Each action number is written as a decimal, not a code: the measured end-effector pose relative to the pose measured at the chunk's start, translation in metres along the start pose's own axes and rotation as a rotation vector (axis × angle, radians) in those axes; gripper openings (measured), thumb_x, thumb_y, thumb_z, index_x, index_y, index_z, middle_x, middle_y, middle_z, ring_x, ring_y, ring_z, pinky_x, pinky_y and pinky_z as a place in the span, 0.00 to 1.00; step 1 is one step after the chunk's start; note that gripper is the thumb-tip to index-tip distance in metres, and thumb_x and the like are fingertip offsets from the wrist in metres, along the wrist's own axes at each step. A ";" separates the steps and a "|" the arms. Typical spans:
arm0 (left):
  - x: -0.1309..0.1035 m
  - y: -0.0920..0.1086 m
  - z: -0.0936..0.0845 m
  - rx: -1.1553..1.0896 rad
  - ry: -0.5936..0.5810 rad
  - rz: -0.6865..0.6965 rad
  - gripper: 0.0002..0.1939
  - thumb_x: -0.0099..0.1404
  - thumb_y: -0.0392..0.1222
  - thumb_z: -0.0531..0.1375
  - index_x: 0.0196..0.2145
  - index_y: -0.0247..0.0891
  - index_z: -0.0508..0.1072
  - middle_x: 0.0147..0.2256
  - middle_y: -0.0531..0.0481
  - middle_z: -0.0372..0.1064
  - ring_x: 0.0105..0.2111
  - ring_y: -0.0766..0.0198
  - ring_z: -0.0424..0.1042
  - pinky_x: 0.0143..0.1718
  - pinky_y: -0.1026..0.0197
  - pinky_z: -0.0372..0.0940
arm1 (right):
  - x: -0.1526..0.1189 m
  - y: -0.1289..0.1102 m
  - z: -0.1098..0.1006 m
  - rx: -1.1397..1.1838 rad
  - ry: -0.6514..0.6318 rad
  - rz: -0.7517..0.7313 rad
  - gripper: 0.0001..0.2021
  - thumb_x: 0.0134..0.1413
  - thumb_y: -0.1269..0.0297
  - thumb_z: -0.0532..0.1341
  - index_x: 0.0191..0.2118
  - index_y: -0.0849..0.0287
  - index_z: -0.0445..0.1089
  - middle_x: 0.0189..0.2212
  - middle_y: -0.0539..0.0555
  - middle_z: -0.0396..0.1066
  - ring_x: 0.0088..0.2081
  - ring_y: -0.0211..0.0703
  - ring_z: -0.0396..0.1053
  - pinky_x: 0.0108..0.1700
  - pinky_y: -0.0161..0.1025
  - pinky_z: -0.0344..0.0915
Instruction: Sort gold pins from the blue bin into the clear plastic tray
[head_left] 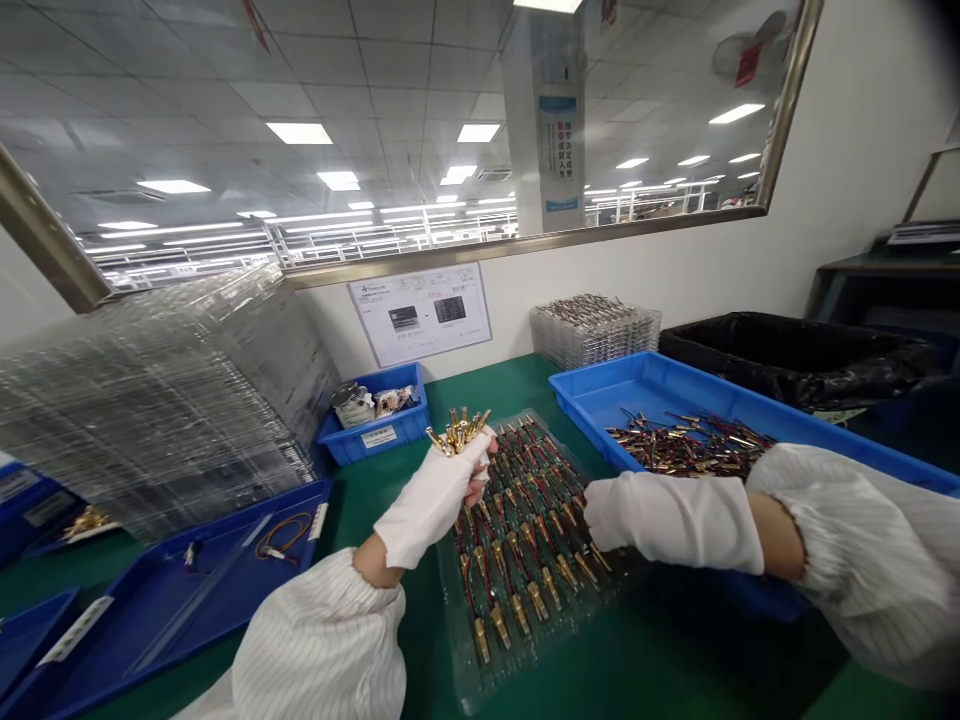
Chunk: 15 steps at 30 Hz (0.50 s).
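Glossy clear plastic tray (pixel 469 672), smooth blue plastic bin (pixel 592 400), shiny, seemingly brass-like metal parts (pixel 536 602).

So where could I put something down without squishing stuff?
The green table looks bare between the clear tray and the right sleeve. The big blue tray's far left corner is bare, beyond the wire pile. It's crowded on the clear tray: rows of wired parts, with the left hand and right hand there.

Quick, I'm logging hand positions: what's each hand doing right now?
Left white-gloved hand: closed around a bunch of gold-coloured metal pieces.
Right white-gloved hand: at the clear plastic tray; fingertips hidden, open or closed can't be told.
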<state>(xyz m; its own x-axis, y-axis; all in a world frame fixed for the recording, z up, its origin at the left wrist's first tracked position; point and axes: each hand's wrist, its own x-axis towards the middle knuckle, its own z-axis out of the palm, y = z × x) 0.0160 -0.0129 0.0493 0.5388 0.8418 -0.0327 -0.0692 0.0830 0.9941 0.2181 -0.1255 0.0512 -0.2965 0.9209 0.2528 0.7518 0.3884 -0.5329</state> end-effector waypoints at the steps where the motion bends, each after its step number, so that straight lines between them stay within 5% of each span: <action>1: 0.001 -0.001 -0.001 -0.002 -0.002 0.006 0.11 0.52 0.48 0.55 0.25 0.36 0.61 0.13 0.62 0.45 0.09 0.78 0.46 0.10 0.71 0.43 | 0.000 -0.001 -0.003 -0.005 -0.097 -0.050 0.11 0.36 0.76 0.55 0.24 0.52 0.71 0.28 0.46 0.70 0.34 0.38 0.66 0.39 0.31 0.61; 3: 0.002 -0.001 -0.002 -0.007 -0.011 0.023 0.11 0.52 0.47 0.54 0.26 0.36 0.61 0.14 0.62 0.46 0.09 0.78 0.46 0.10 0.71 0.43 | 0.001 -0.001 -0.009 -0.077 -0.239 -0.106 0.15 0.38 0.78 0.53 0.29 0.54 0.71 0.33 0.49 0.70 0.39 0.40 0.65 0.42 0.32 0.59; 9: -0.001 0.009 -0.003 0.010 0.007 0.065 0.10 0.54 0.47 0.53 0.26 0.37 0.61 0.14 0.62 0.45 0.10 0.78 0.45 0.11 0.71 0.45 | 0.002 0.007 -0.004 -0.340 -0.363 -0.081 0.14 0.39 0.75 0.54 0.34 0.57 0.70 0.33 0.53 0.69 0.33 0.43 0.66 0.35 0.35 0.61; 15: 0.003 0.031 -0.023 0.112 0.161 0.264 0.10 0.52 0.47 0.54 0.25 0.37 0.63 0.12 0.62 0.45 0.10 0.76 0.45 0.10 0.71 0.46 | 0.012 0.000 -0.013 -0.268 -0.297 -0.064 0.11 0.41 0.73 0.54 0.32 0.58 0.70 0.29 0.51 0.69 0.29 0.38 0.66 0.31 0.31 0.60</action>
<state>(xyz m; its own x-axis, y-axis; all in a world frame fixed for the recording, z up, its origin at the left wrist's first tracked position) -0.0043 0.0042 0.0780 0.3740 0.9008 0.2206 -0.0912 -0.2010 0.9753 0.2220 -0.1148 0.0647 -0.4753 0.8797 0.0136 0.8416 0.4591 -0.2846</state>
